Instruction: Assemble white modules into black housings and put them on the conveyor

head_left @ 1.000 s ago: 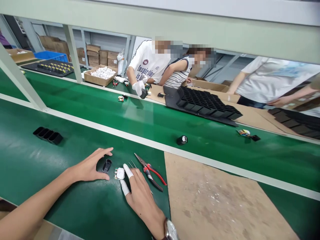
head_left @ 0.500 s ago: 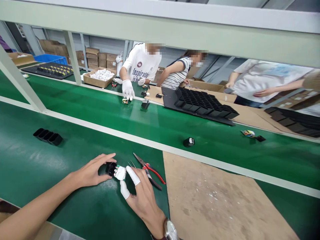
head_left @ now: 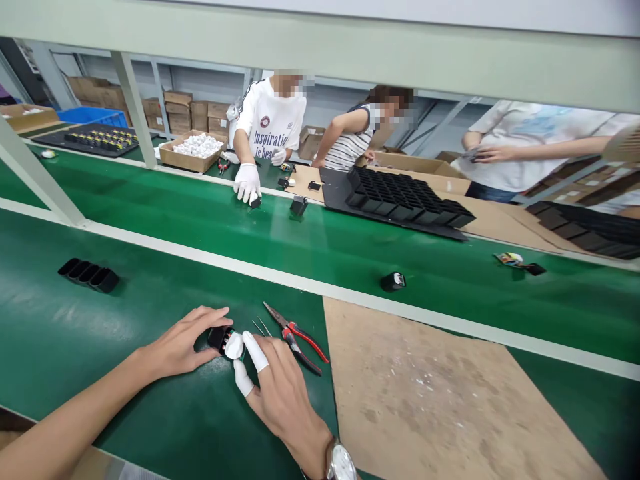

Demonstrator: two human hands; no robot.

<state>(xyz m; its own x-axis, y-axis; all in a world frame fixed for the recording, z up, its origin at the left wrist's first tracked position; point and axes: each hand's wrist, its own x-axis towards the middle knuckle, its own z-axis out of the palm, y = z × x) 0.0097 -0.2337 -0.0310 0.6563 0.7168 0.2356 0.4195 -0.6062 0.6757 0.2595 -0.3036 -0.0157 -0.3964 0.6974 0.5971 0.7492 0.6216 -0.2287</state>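
My left hand [head_left: 193,340] grips a small black plastic housing [head_left: 217,337] between thumb and fingers, just above the green bench. White finger cots cover the thumb and index finger of my right hand [head_left: 277,380], which pinches a white-coated circuit board [head_left: 234,347]. The board's inner end sits at the housing's mouth, partly inside it. Right behind my right hand lie red-and-black long-nose pliers [head_left: 295,339] and thin metal tweezers [head_left: 261,327], partly hidden by the fingers. Several black housings [head_left: 89,275] stand in a row at the left.
A brown board [head_left: 430,393] lies at my right. Beyond the white rail, the green conveyor [head_left: 210,230] carries a black housing [head_left: 393,281] and a wired circuit board [head_left: 510,259]. Across it, a co-worker's gloved hand [head_left: 247,183] touches a small part. Black housings [head_left: 405,200] fill a sheet there.
My right hand has moved left, pushing the white-coated board further into the housing. On the conveyor, the housing and the wired board have shifted right.
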